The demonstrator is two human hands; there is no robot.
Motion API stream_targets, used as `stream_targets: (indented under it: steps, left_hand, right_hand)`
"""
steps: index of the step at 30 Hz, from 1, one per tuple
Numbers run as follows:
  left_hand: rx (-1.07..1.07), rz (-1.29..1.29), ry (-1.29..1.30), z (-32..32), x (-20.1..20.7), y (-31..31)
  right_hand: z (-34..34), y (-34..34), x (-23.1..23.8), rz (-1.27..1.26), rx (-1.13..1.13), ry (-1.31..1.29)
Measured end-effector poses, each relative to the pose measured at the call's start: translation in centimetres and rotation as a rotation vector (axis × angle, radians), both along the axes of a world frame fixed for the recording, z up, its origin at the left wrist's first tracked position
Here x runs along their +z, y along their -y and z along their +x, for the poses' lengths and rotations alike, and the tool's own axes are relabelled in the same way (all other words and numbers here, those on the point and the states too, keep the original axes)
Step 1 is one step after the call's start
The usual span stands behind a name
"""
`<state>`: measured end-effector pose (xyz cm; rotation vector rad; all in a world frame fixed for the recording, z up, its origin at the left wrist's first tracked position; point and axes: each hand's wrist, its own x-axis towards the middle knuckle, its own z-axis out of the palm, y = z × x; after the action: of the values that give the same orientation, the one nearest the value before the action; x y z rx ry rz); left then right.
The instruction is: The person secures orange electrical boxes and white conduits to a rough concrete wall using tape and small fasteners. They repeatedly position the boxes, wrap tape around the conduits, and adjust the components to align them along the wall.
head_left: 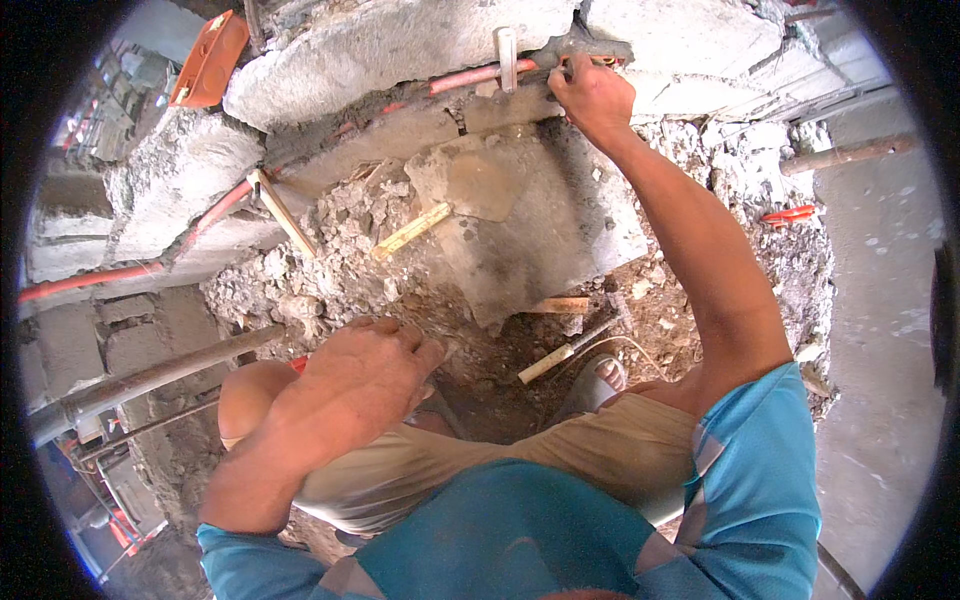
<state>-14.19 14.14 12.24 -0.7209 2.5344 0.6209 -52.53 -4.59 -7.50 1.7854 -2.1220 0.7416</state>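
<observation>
My right hand (597,98) reaches up to a groove in the broken wall, its fingers closed at the wet grey mortar (572,46). Whatever is between the fingertips is too small to make out. An orange-red conduit pipe (478,78) runs along the groove to the left of that hand. Beside the hand a pale strip (507,60) stands upright across the pipe. Over my bent left knee lies my left hand (370,375), fingers loosely extended and drooping, with nothing seen in it. A dusty board (540,225) with a patch of mortar (485,187) lies below the groove.
An orange box (212,60) sits on the wall top. Wooden sticks (412,231) lie on the rubble, another (283,215) leans against the wall. A hammer (570,350) lies by my foot, red-handled pliers (788,215) at right. Poles (150,380) jut in from the left.
</observation>
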Motion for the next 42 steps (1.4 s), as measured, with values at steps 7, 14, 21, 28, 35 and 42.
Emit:
stream_targets:
  steps: [7,14,21,28,35,42]
  left_hand:
    - [-0.015,0.013,-0.025,0.0,0.0,0.1]
    - [0.000,0.030,-0.076,-0.2,0.7,-0.2]
    - [-0.016,-0.003,-0.083,-0.3,0.2,-0.4]
    - [-0.035,0.125,-0.093,0.7,-0.6,-0.3]
    - [-0.170,0.007,-0.244,0.2,-0.9,-1.4]
    - [-0.228,0.032,-0.410,-0.2,0.1,-2.2]
  right_hand:
    - [0.7,-0.5,0.8,0.070,0.019,0.066]
    - [0.3,-0.4,0.0,0.018,-0.006,0.054]
    - [-0.3,-1.9,2.2,0.134,0.067,0.117]
    - [-2.2,-5.3,4.4,0.658,0.007,0.866]
    - [5.7,-9.0,14.0,0.550,0.465,1.044]
    - [19.4,-5.2,24.4,-0.222,0.860,0.010]
